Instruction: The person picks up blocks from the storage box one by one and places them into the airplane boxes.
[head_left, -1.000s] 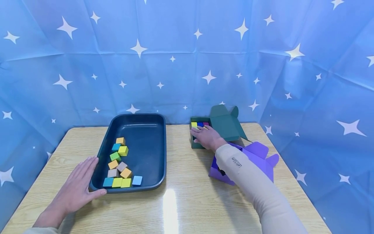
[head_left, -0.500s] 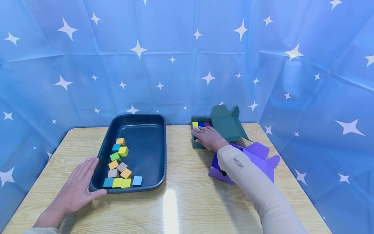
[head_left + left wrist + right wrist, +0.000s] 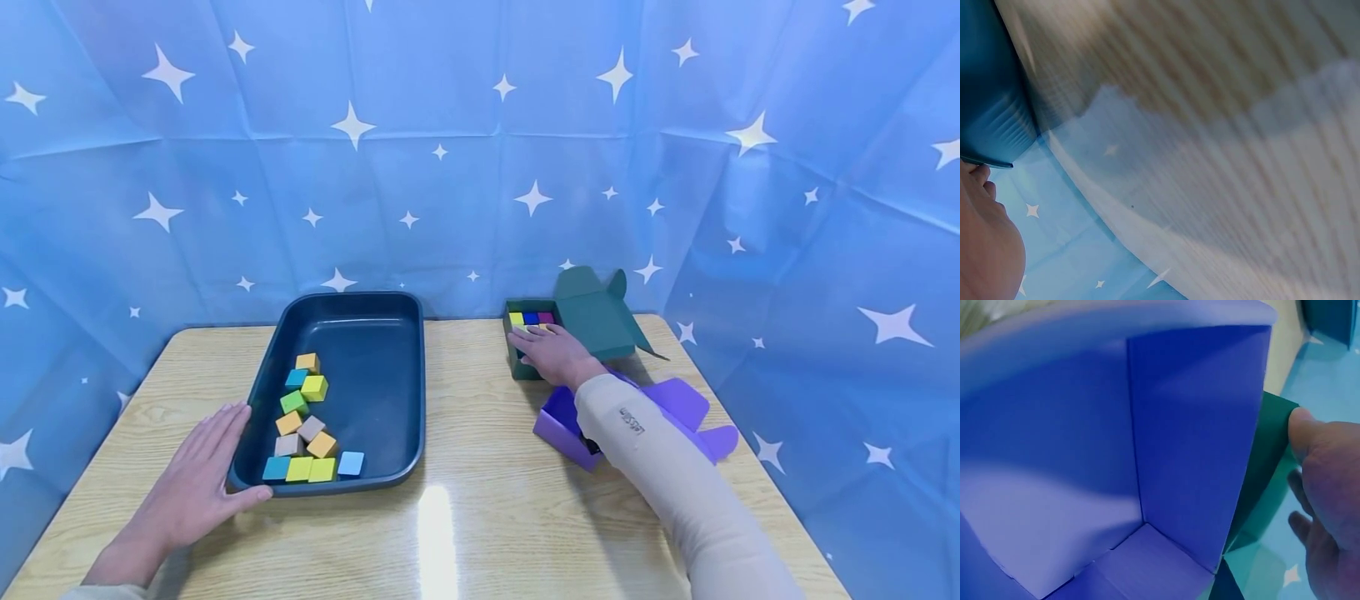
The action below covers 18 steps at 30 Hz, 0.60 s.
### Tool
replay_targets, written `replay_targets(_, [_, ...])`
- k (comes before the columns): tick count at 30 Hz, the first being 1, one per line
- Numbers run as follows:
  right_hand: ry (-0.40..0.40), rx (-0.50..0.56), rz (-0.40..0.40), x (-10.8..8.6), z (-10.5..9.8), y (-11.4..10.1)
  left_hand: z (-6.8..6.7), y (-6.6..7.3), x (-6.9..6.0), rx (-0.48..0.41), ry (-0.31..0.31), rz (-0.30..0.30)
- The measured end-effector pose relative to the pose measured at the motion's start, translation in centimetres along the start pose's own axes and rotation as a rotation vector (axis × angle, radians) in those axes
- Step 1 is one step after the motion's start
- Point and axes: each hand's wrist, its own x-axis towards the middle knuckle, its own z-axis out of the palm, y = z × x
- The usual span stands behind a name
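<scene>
In the head view my left hand [image 3: 187, 475] lies flat along the left rim of a dark blue tray [image 3: 386, 367], thumb at its near corner. Several coloured cubes [image 3: 313, 388] are in the tray's left part. My right hand [image 3: 558, 354] reaches over an open dark green box [image 3: 528, 372], fingers extended across it towards its left wall. Yellow, blue and dark red cubes [image 3: 531, 318] show at its back; the hand hides the rest. In the right wrist view the thumb [image 3: 1302, 432] touches the green box's upper corner, other fingers spread apart from it.
An open purple box [image 3: 561, 433] stands nearer, partly under the right sleeve [image 3: 660, 467], with something dark inside. Its flaps [image 3: 678, 400] and the green lid [image 3: 596, 321] fold out to the right. A starry blue cloth [image 3: 450, 208] hangs behind the wooden table [image 3: 480, 508].
The green box has slid to the right along with my right hand. The purple box has turned and its flaps have shifted right. My left hand and the tray stay in place.
</scene>
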Motion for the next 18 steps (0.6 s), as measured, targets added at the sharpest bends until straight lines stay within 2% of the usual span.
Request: replay_targets(18, [-0.003,0.091,0.09,-2.4,1.5,2.9,-0.2,0.0,0.0,-0.007,-0.014,-0.005])
